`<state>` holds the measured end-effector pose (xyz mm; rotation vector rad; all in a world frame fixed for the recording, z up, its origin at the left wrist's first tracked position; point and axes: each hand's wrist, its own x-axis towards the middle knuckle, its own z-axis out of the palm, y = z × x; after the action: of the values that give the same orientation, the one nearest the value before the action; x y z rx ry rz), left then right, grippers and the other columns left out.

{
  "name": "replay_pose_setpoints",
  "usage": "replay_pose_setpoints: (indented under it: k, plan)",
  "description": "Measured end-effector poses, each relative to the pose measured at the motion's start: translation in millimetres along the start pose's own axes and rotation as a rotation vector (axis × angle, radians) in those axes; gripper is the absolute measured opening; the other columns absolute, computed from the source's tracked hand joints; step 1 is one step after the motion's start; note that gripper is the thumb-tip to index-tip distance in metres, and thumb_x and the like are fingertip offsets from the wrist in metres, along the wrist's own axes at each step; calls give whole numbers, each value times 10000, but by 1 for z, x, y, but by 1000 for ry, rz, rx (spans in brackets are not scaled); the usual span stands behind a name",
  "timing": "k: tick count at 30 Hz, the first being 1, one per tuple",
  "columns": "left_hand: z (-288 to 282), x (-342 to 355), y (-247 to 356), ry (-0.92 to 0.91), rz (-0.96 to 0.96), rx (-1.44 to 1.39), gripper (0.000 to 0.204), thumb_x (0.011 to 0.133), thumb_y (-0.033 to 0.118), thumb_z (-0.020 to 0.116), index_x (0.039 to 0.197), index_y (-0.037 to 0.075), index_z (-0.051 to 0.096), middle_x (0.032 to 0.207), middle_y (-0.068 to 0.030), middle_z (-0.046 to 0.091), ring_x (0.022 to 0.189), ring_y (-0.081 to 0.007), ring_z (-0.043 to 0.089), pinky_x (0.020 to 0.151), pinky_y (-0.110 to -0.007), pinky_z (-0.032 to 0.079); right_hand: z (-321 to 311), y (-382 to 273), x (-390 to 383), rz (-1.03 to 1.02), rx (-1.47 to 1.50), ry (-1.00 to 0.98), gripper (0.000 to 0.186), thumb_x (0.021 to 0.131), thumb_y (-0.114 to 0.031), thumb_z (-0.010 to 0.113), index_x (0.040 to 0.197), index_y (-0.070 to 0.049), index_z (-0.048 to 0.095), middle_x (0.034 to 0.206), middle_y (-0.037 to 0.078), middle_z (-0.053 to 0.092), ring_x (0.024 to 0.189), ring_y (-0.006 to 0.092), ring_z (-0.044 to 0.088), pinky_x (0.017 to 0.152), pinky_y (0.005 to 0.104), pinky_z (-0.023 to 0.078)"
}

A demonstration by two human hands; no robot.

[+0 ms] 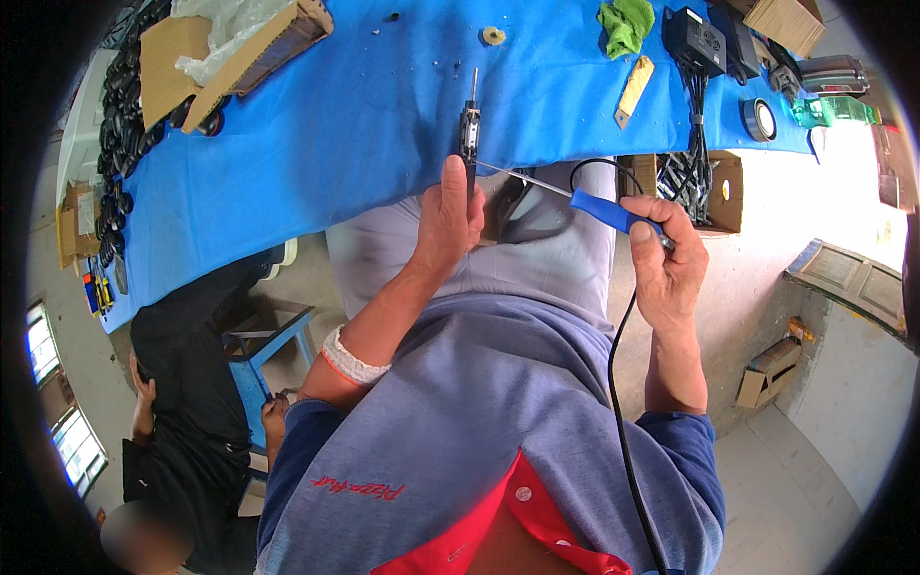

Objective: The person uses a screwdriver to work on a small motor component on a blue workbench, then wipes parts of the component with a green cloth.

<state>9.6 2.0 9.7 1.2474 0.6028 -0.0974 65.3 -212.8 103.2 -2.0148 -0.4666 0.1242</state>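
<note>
Green rag (627,26) on a blue cloth (335,115)
Rag at upper right, open cardboard box (251,59) at upper left.

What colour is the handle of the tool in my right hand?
The tool handle is blue; it shows best in the head view.

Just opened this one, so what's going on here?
At a blue-covered table, the left hand holds a slim black device with exposed metal parts, its thin rod pointing away from the wearer. The right hand grips a blue-handled screwdriver, angled toward the device; whether the tip touches is unclear. Another person in dark clothes is at left.
</note>
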Motion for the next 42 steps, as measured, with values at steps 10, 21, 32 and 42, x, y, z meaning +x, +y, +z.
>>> replay_pose_setpoints:
  k: [10, 21, 32, 42]
  plan:
    - [1, 0, 0, 20, -23, -16, 619, 870, 662, 275, 585, 124, 389, 427, 31, 333, 340, -56, 281, 314, -214, 204, 1, 2, 0, -7, 0, 2, 164, 831, -89, 540, 949, 11, 596, 819, 94, 614, 713, 148, 567, 641, 258, 445]
    - [3, 2, -3, 36, -6, -31, 641, 847, 689, 292, 604, 105, 395, 432, 17, 339, 336, -66, 294, 317, -225, 204, -7, -15, 11, -30, 7, -105, 303, 914, -286, 503, 982, 9, 516, 686, 101, 561, 562, 159, 530, 528, 273, 404]
    - [8, 4, -5, 83, 36, -64, 626, 861, 666, 298, 617, 98, 401, 435, 6, 355, 336, -84, 325, 316, -239, 233, -2, -30, 27, -115, -22, -56, 76, 857, -66, 561, 892, 2, 562, 758, 48, 581, 642, 91, 523, 524, 214, 410]
    - [8, 4, -4, 76, 58, -47, 639, 866, 658, 298, 594, 93, 419, 445, 5, 364, 354, -86, 345, 327, -234, 248, -1, -29, 25, 41, 196, -100, 222, 917, -200, 492, 961, 12, 543, 757, 38, 536, 629, 83, 465, 572, 219, 385]
